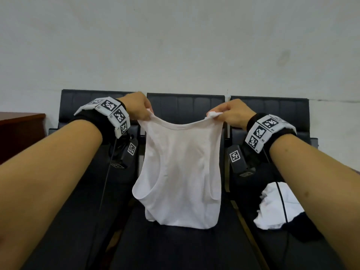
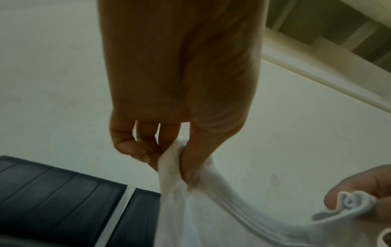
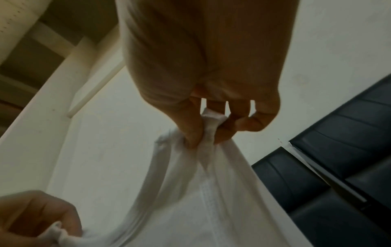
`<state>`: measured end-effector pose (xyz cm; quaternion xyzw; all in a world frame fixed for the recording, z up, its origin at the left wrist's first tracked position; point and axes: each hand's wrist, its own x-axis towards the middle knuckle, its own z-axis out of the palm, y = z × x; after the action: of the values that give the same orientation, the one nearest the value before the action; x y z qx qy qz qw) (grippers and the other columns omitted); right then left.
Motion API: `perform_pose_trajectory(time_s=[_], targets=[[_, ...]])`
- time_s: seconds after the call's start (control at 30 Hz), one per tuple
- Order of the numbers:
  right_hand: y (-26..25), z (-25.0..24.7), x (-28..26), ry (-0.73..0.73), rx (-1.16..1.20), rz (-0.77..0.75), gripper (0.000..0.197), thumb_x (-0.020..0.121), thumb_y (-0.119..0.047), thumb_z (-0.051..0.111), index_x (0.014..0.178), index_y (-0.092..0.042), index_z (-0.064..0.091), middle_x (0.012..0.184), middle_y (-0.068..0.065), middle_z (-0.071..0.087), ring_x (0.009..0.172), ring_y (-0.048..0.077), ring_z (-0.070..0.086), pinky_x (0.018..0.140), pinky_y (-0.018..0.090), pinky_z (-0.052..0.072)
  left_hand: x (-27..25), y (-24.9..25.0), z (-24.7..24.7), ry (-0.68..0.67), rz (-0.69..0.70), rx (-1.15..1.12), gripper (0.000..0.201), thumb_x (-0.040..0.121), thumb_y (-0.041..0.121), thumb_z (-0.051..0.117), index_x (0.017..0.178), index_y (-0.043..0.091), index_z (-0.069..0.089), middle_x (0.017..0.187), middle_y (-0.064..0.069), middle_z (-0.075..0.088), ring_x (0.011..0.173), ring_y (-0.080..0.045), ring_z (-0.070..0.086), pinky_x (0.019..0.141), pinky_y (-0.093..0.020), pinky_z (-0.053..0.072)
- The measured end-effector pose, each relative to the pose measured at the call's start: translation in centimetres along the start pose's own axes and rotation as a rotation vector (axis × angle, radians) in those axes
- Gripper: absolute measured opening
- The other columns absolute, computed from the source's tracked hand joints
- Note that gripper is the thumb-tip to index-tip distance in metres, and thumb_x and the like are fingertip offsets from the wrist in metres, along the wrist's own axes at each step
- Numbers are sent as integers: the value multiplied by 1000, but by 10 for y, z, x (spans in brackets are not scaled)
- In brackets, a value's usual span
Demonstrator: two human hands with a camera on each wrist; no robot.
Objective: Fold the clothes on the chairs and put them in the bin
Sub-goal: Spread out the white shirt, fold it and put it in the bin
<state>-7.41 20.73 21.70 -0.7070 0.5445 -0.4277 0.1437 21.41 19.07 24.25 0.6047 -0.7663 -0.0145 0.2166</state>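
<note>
The person holds a white tank top [image 1: 181,172] up in the air in front of the middle chair [image 1: 185,248] of a row of three black chairs that stand against a pale wall [image 1: 175,41]. The left hand [image 1: 136,107] pinches one top corner of the tank top between thumb and fingers, and the right hand [image 1: 231,114] pinches the other top corner in the same way, so each grip is closed on the cloth. Between the two hands the upper edge hangs in a soft curve. The garment hangs down with the armholes toward its lower part, and its lowest edge is near the seat of the middle chair; I cannot tell if it touches. On the seat of the right chair [image 1: 303,117] lies a crumpled white garment [image 1: 272,207], partly on a dark garment [image 1: 303,228]. At the left edge of the room stands a reddish wooden cabinet [image 1: 19,131], beside the left chair [image 1: 81,106]. Both wrists wear black bands with white marker tags [image 1: 115,114].
</note>
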Motion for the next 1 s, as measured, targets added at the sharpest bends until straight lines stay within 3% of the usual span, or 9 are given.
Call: perform_pose_trajectory(time_s=[0.07,0.23,0.4,0.47,0.53,0.67,0.77,0.87,1.0], targets=[[6,1,-2,6,26,27,16,89,-8,64,100,-12,74,76,-3,64,49,-5,54,43,7,38,-3,2,2,17,13,-18,15,83,10,65,96,13,73,80,-5,65,80,-24,61,70,-31,48],[15,-3,2,158,-151,32,9,89,-25,64,87,-21,72,83,-2,64,82,15,59,72,23,43,-10,9,0,263,14,-5,24,86,16,64,107,6,70,108,-17,67,105,-34,60,81,-31,44],[8,-8,-2,302,-143,-27,18,90,-29,59,77,-22,67,76,-4,62,80,19,56,57,20,38,-13,9,-9,418,-7,-111,29,88,27,65,108,6,63,123,-14,59,114,-32,54,86,-32,41],[8,-7,-2,334,-133,-69,22,90,-28,58,87,-14,74,83,7,70,82,22,61,68,27,46,-15,7,-8,410,-4,-167,25,90,29,63,105,10,62,123,-14,59,108,-32,57,83,-31,44],[7,-4,-6,350,-121,-75,26,90,-26,57,92,-7,74,88,17,70,75,20,57,68,28,42,-16,6,-2,382,-19,-273,13,92,25,59,97,13,63,113,-16,64,88,-30,62,76,-38,55],[7,1,-12,318,-90,-43,24,94,-22,52,92,-11,73,85,9,65,81,19,55,72,27,40,-19,2,9,334,-69,-590,12,98,18,50,91,14,58,97,-13,64,64,-24,67,50,-31,58],[3,8,-17,326,-15,15,20,92,-24,53,88,-27,72,85,-3,63,93,25,63,86,36,53,-23,3,16,305,-123,-862,15,99,21,49,85,19,53,91,-9,62,72,-26,67,68,-42,60],[4,13,-18,322,48,44,25,90,-23,52,71,-34,63,79,-5,61,96,29,65,87,46,55,-25,5,21,299,-143,-981,14,99,23,48,86,18,50,97,-9,60,84,-29,65,77,-48,58],[1,10,-20,343,38,24,20,93,-22,52,81,-27,66,73,-10,57,83,21,58,76,33,49,-23,3,22,363,-123,-992,17,99,24,48,83,22,50,104,-10,60,94,-32,66,80,-49,58]])
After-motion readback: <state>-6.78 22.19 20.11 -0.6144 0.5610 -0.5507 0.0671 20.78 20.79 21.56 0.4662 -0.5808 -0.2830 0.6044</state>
